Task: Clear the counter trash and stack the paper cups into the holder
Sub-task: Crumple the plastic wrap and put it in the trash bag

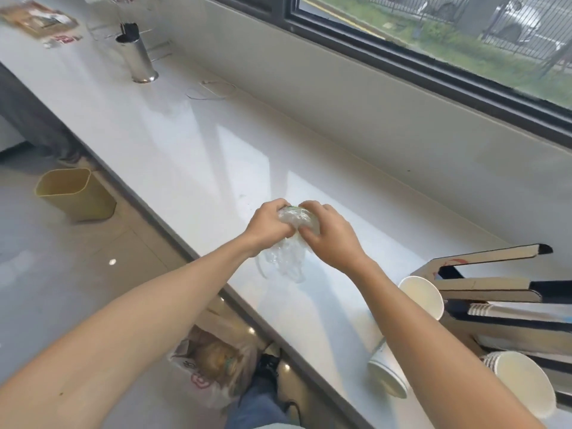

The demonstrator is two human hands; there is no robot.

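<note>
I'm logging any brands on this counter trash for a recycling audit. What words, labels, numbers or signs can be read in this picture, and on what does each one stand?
No text here can be read.
Packets at the counter's far end: red and white print, too blurred.
Plastic bag on the floor: red mark, not legible.
Cardboard holder: red marking, no letters made out.
Crumpled clear plastic in both hands: no print visible.
Paper cups: no print visible.

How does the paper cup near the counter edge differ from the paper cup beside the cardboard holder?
The cup near the counter edge lies on its side, mouth toward the lower right; the cup beside the holder tilts against the cardboard holder with its mouth up and open to view. The first shows mostly its outer wall, the second mostly its white inside. Both are white paper cups on the counter, not yet stacked.
</note>
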